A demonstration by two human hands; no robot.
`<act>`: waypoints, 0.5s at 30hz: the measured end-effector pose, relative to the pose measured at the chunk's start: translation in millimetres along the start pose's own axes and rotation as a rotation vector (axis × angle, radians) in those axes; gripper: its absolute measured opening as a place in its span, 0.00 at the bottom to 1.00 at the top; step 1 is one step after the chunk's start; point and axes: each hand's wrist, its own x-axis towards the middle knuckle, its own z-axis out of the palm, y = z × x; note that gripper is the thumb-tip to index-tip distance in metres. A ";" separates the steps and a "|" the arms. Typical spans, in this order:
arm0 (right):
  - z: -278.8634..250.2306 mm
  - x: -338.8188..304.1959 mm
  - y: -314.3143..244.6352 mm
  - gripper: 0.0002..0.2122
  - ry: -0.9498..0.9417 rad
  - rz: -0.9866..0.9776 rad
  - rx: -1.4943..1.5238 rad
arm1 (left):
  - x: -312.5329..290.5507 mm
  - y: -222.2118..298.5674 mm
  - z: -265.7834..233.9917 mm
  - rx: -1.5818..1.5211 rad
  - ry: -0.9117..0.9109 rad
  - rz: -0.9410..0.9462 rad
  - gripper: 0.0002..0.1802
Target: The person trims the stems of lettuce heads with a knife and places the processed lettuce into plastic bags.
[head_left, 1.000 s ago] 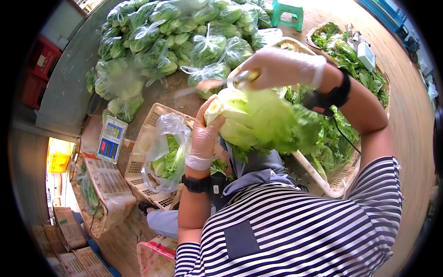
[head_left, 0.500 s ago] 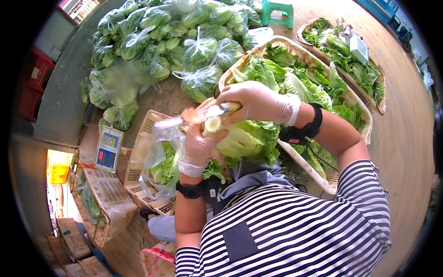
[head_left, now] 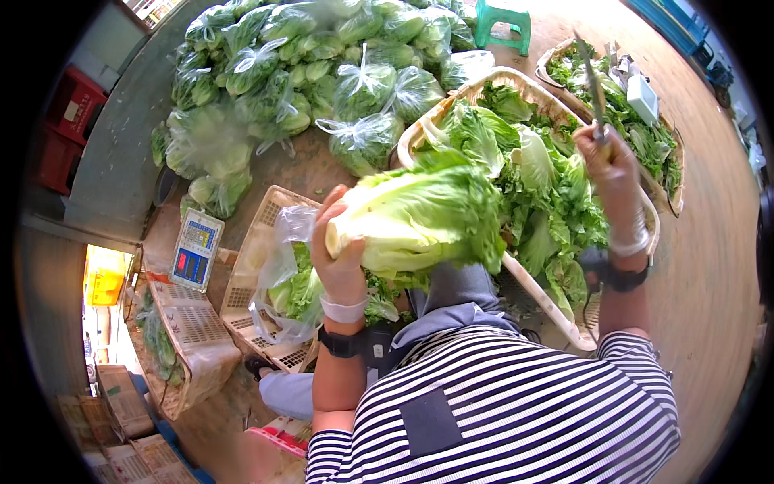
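My left hand, in a thin pale glove, grips a head of lettuce around its cut stem end. The leafy end points right, above my lap. My right hand, raised on the right above the large basket, is closed on the handle of a knife, its blade pointing up; the hand is slightly blurred. Below it, loose lettuce fills the large pale basket. Beside my left wrist, a clear plastic bag with lettuce inside sits in a plastic crate.
A large pile of bagged lettuce stands ahead. At the left is a digital scale by a crate with bagged greens. A green stool stands at the back, a second basket of leaves far right, cardboard boxes lower left.
Both hands were together at the stem, with the knife blade against it. My right hand has swung away right and up with the knife. The lettuce has been raised and turned sideways.
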 end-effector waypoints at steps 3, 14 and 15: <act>51.2 -34.7 -15.1 0.10 -0.205 0.441 0.388 | 3.1 18.4 14.6 0.376 0.021 0.325 0.25; 139.9 -91.5 37.9 0.24 -0.227 0.727 0.721 | -47.9 -6.2 12.7 0.895 -0.489 0.628 0.27; 140.5 -94.1 40.5 0.24 -0.214 0.746 0.742 | -49.9 -4.4 7.6 0.687 -0.420 0.403 0.32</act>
